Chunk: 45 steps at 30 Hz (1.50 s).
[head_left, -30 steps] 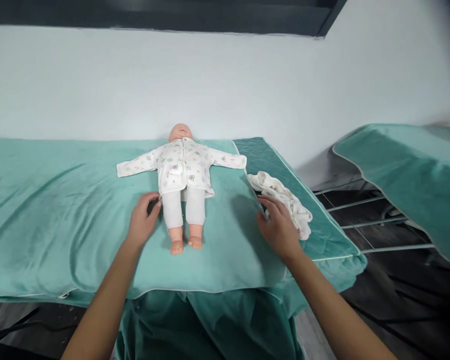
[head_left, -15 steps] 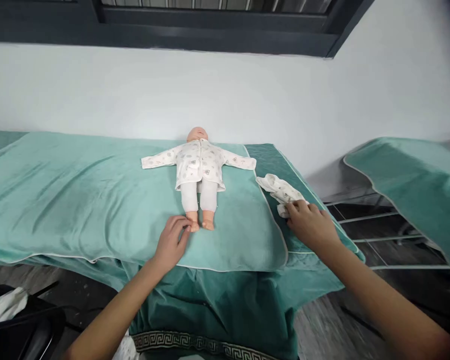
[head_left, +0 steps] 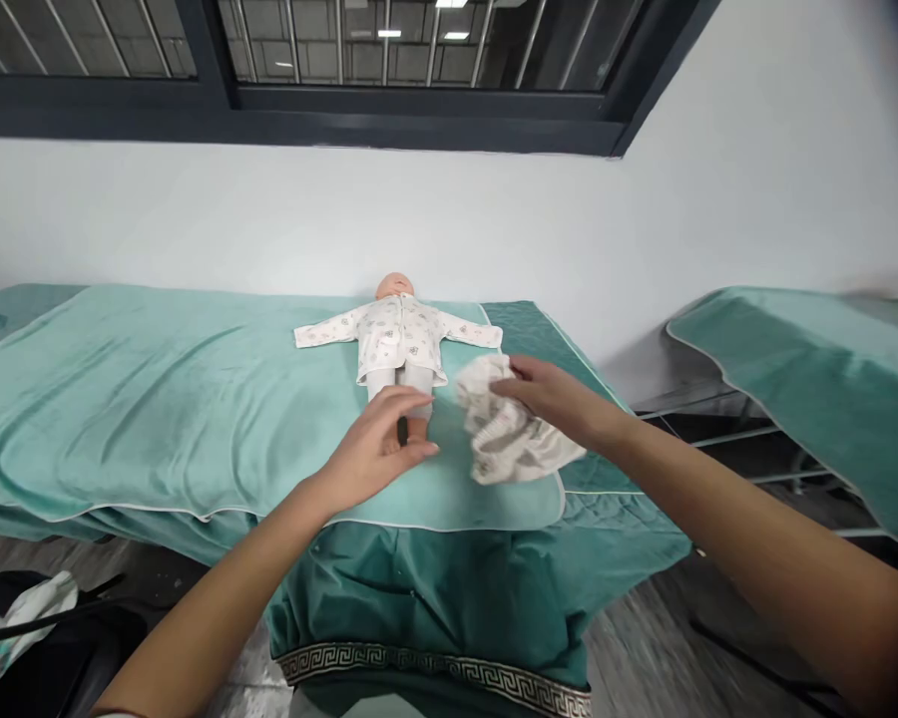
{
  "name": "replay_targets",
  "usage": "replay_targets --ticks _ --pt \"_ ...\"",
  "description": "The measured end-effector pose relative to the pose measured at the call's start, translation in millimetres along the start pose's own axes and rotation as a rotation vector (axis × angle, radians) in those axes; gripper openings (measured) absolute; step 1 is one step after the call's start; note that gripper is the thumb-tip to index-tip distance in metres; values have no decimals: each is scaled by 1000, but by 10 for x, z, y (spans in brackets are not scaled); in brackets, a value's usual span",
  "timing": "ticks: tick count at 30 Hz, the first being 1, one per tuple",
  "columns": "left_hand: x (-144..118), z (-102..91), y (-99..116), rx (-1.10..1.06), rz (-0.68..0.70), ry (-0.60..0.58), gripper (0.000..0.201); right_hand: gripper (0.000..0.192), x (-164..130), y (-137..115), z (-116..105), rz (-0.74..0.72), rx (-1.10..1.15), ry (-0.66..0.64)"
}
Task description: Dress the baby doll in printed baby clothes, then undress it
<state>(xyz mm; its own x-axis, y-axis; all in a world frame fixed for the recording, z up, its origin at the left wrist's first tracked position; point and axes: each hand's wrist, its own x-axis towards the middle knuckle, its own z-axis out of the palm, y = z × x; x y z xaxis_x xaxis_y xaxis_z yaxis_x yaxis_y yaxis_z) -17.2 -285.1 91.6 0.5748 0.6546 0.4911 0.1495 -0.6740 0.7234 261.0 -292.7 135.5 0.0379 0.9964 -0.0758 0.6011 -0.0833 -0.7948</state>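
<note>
A baby doll (head_left: 402, 334) lies on its back on the green-covered bed, dressed in a white patterned long-sleeved jacket with its arms spread wide. White covers the upper part of its legs, and my left hand hides most of its lower legs and feet. My left hand (head_left: 378, 439) is in front of those legs, thumb and fingers apart, holding nothing. To the right, my right hand (head_left: 543, 389) grips a crumpled white patterned baby garment (head_left: 505, 429), raised over the bed; its exact kind is unclear in the folds.
The bed's light green cover (head_left: 142, 399) runs left along the white wall under a dark-framed window (head_left: 419, 120). Another green-covered bed (head_left: 815, 369) stands at the right, with metal rails in the gap. A black chair (head_left: 67, 658) with a white cloth is at lower left.
My right hand has picked the garment up from the bed's right side and brought it left towards the doll. My left hand has moved right from beside the doll's foot and opened.
</note>
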Motion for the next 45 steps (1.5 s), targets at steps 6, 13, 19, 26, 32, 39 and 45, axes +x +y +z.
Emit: replay_targets --ticks 6,13,19,26,32,39,45 --pt "310 -94 393 200 172 48 39 22 -129 -847 248 -109 725 -27" --pt "411 -406 520 -91 -9 374 13 42 -223 -838 274 -488 278 23" --pt "494 -534 614 -472 -12 446 13 22 -260 -904 272 -723 19 58" --pt "603 -805 454 -561 -23 352 26 38 -43 -1025 259 -372 499 64" --pt "700 -598 424 -46 -7 265 37 45 189 -1042 399 -239 759 0" --pt "703 -394 272 308 -32 -196 39 39 463 -736 330 -211 694 179" --pt "869 -400 262 33 -39 236 37 31 400 -721 253 -604 218 133"
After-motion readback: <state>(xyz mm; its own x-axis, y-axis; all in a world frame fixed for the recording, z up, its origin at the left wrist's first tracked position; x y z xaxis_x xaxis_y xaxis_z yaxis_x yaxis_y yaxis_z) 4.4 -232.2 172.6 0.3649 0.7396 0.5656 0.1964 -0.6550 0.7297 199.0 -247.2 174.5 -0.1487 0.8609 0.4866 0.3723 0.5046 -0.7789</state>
